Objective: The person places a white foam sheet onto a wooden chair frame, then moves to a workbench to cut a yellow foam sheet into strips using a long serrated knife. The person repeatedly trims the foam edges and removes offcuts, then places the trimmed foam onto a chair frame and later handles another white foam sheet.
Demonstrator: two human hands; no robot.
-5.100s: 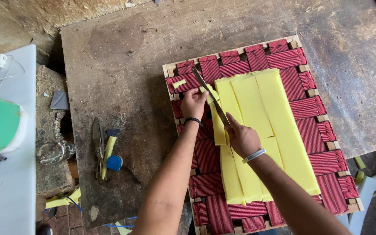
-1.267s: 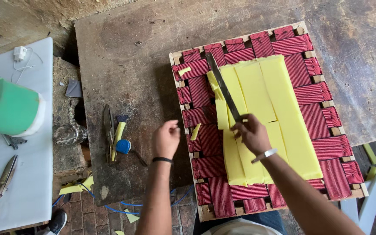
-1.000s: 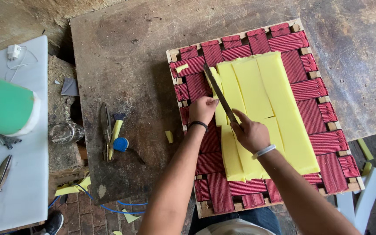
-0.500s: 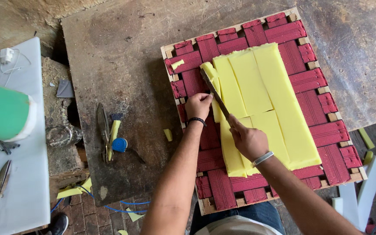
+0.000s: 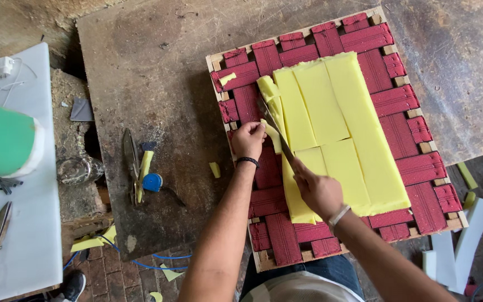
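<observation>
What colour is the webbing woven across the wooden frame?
The webbing is dark red with a ribbed texture, seen best in the head view.

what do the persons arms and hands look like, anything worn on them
Both forearms are bare, with no sleeves and no gloves. The left hand has a thin black band at the wrist. The right hand has a pale, silvery-white bracelet at the wrist.

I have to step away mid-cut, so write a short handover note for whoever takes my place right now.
Left hand: fingers pinch the foam strip being sliced off at the foam's left edge.
Right hand: grips the knife, blade in the cut, pointing away.
Foam lies on the red webbed frame on the worktable.
Done: strip's far part is already free and curling up; offcuts lie around.
Left: the near part, toward the body, is still uncut.
</observation>
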